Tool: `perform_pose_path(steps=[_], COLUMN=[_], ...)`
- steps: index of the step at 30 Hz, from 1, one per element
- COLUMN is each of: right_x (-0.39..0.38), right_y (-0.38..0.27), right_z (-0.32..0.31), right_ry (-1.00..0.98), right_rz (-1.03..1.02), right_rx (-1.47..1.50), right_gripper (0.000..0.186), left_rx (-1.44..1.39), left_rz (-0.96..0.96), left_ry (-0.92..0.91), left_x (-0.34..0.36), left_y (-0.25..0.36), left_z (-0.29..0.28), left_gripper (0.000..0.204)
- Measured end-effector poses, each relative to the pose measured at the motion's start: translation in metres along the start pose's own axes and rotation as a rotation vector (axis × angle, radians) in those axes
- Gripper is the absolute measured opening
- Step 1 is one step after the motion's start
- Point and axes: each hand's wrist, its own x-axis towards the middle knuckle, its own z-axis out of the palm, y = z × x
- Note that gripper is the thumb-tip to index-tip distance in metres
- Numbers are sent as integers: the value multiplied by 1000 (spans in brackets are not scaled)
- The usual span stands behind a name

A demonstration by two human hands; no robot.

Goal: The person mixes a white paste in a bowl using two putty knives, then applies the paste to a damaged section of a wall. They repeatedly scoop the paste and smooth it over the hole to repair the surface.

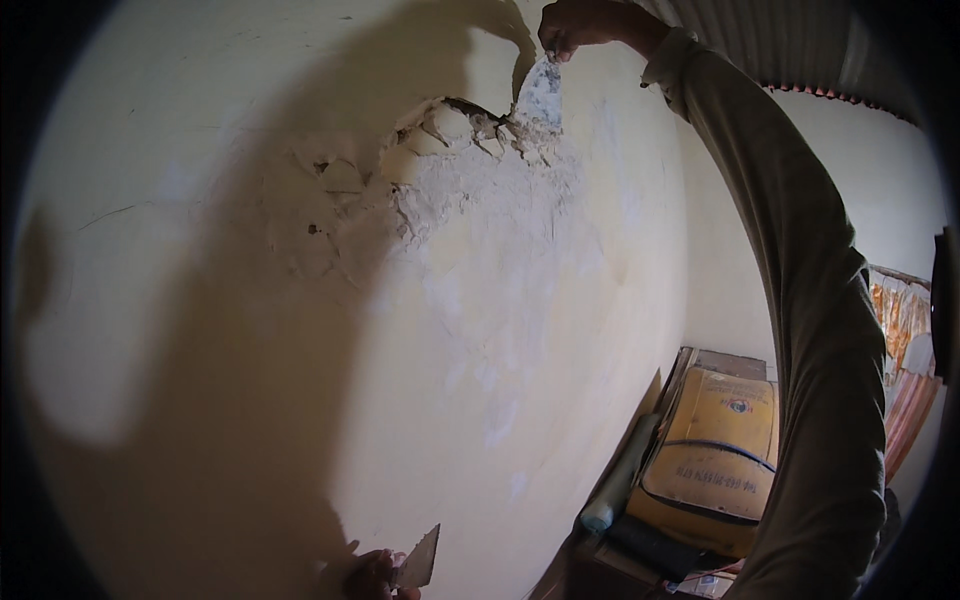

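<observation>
My right hand (582,26) is raised high at the top of the view, its fingers closed on a putty knife (542,95). The blade is smeared with grey-white filler, and its lower edge meets the wall (520,330) at the right end of a broken patch of plaster (480,165). That patch has cracked, lifted flakes and a dark gap along its upper edge. Low in the view, my left hand (374,576) grips a second flat, pointed scraper blade (422,558), held apart from the damaged area. Its handle is hidden.
Small holes and loose flakes (335,190) mark the wall left of the patch. At the lower right stands a yellow container (715,445) with a dark strap, beside a pale green roll (618,480). Corrugated roofing (780,45) shows above; a patterned curtain (900,310) hangs far right.
</observation>
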Motion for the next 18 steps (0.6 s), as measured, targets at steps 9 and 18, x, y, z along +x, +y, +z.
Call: perform_pose_path(steps=[9, 18], right_x=[-69, -157], right_y=[35, -13], right_z=[-7, 98], right_ry=[283, 516], right_rz=[99, 235], right_rx=[-159, 760], right_gripper=[23, 28], left_rx=[-109, 82], left_rz=[-379, -69], left_ry=[-134, 18], left_x=[-71, -8], left_y=[-40, -10], left_z=[8, 1], left_gripper=[37, 34])
